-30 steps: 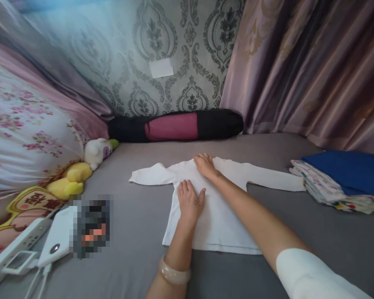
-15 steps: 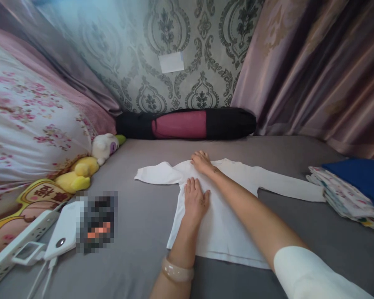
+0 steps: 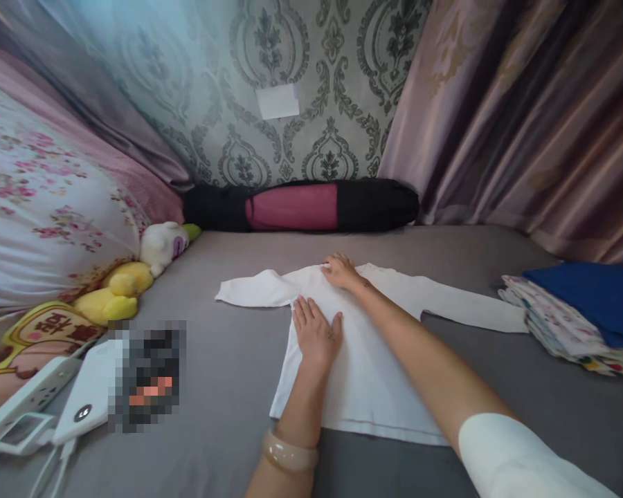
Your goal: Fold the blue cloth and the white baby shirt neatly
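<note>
A white long-sleeved shirt [image 3: 371, 373] lies spread on the grey bed sheet, its neckline toward the wall and both sleeves stretched out sideways. My left hand [image 3: 316, 332], with a pale bangle on the wrist, rests palm down on the left side of the shirt's body below the armpit. Its fingers are straight and the thumb is apart. Farther up, my right hand [image 3: 341, 270] is at the shirt's shoulder edge beside the neckline, fingers bent over the fabric. The right forearm crosses above the shirt and hides part of it.
Folded clothes [image 3: 571, 318] are stacked at the right, near the sleeve's cuff. On the left are a power strip [image 3: 28, 408], a white power bank [image 3: 91, 380], a blurred-out object [image 3: 153, 380] and plush toys [image 3: 109, 297]. A black and pink long bag [image 3: 293, 206] lies against the wall.
The view has shifted slightly, moving the scene left. My left hand has slid a little left on the shirt. My right hand's fingers are more bent at the shoulder edge.
</note>
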`<state>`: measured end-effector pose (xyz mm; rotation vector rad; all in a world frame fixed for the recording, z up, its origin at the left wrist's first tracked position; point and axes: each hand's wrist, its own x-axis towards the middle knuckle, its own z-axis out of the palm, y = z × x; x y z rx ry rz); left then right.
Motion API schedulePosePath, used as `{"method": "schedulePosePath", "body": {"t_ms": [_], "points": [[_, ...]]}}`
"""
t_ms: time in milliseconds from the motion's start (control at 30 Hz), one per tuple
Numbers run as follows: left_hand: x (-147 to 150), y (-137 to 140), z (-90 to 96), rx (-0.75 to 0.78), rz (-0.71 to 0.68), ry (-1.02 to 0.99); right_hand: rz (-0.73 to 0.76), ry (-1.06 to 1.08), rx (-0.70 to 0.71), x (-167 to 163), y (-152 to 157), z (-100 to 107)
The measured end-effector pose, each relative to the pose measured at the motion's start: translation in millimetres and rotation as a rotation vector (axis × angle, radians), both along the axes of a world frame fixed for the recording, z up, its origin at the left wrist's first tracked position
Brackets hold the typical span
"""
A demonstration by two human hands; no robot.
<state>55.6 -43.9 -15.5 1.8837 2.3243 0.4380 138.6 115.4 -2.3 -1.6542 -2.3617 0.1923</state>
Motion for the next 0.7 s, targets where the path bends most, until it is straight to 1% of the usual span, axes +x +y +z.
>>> {"method": "schedulePosePath", "body": {"t_ms": [67,200,300,400,533,700], "points": [[0.7,0.1,-0.3,-0.006,0.004,-0.001,0.019,0.008,0.028,0.1,-0.5,-1.1],[1.4,0.4,-2.9,-0.001,0.010,0.000,0.047,-0.003,0.160,-5.6,-4.7,-7.5],[1.2,0.2,-4.3,0.016,0.011,0.004,0.002,-0.031,0.228,-10.2,-9.1,-8.6],[0.9,-0.3,-2.5,0.019,0.010,0.011,-0.049,-0.058,0.286,-13.6,-17.6,-5.6],[0.9,-0.5,1.5,-0.019,0.007,0.011,-0.061,-0.081,0.266,-15.9,-38.4,-5.1],[-0.4,0.4,-1.4,-0.012,0.002,0.008,-0.043,-0.039,0.194,-14.1,-56.7,-13.8]]}}
